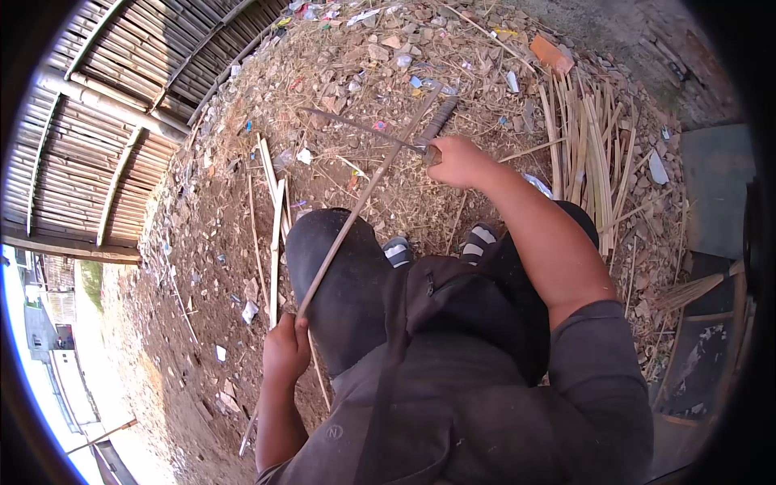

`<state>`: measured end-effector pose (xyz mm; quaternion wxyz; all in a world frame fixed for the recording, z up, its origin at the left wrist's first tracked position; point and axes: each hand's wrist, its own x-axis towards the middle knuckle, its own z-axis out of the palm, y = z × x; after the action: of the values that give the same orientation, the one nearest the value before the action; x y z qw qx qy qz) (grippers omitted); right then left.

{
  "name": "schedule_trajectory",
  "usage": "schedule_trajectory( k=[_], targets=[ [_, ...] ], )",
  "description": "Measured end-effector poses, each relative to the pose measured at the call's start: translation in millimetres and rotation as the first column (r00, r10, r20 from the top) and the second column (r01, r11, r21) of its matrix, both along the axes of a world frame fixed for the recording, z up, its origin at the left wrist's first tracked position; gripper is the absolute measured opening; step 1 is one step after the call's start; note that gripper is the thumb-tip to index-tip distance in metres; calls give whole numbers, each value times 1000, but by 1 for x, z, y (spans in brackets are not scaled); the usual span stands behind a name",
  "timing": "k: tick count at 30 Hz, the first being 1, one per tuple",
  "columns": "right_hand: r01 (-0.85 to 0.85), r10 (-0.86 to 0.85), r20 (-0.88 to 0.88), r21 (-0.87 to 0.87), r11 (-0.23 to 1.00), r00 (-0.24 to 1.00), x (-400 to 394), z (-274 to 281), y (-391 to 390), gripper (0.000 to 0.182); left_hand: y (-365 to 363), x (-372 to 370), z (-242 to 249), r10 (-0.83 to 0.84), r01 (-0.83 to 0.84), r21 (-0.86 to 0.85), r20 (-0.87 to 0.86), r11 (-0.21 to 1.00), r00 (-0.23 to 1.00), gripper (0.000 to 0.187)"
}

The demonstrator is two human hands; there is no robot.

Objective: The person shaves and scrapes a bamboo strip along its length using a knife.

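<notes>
My left hand [287, 349] is closed around the lower end of a long thin wooden strip [353, 217], which slants up across my left knee. Near the strip's upper part, my right hand [455, 162] grips the handle of a knife [347, 124]. The dark, narrow blade points left and crosses the strip. Just beyond my right hand, a dark ribbed handle-like object [440, 118] lies at a slant; what it belongs to is unclear.
Split strips [594, 137] lie in a pile at the right, with a few pale ones [275, 234] left of my knee. An orange brick piece [551, 54] is at the top. A bamboo wall [121, 105] stands upper left. Litter covers the ground.
</notes>
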<state>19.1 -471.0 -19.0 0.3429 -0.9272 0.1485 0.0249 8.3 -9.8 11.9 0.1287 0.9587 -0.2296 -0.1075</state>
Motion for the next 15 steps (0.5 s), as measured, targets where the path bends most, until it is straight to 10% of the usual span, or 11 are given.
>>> schedule_trajectory(
  k=[4,11,15],
  targets=[
    [-287,274,-87,-240,927,958,-14,24,32,38,0,3,6,-22,22,16,-18,1000,1000,34],
    [21,-18,72,-38,999,997,2,-25,-7,35,1,9,8,-3,4,37,-26,999,1000,36],
    [-271,283,19,-235,934,959,-14,14,41,31,0,10,8,-10,11,18,-81,1000,997,38]
  ],
)
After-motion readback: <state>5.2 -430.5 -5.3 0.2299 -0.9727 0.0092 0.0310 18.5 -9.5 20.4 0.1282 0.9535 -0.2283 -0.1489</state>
